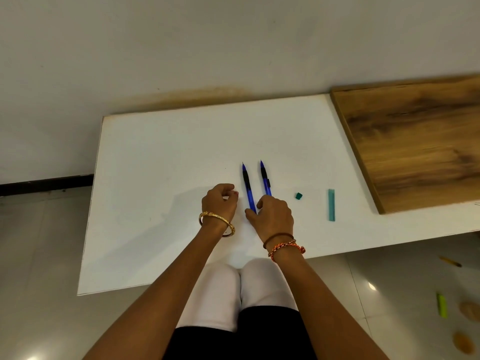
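Two blue pens lie side by side on the white table (161, 178), tips pointing away from me: the left pen (246, 185) and the right pen (265, 179). My right hand (274, 219) covers their near ends. Its thumb and forefinger pinch the near end of the left pen, and the right pen's end runs under the fingers. My left hand (219, 203) rests on the table just left of the pens with its fingers curled in. Nothing shows in its grasp.
A small green block (298, 195) and a teal strip (331, 205) lie to the right of the pens. A wooden board (415, 141) covers the table's right end. A yellow pencil (450, 261) and a green marker (442, 308) lie on the floor.
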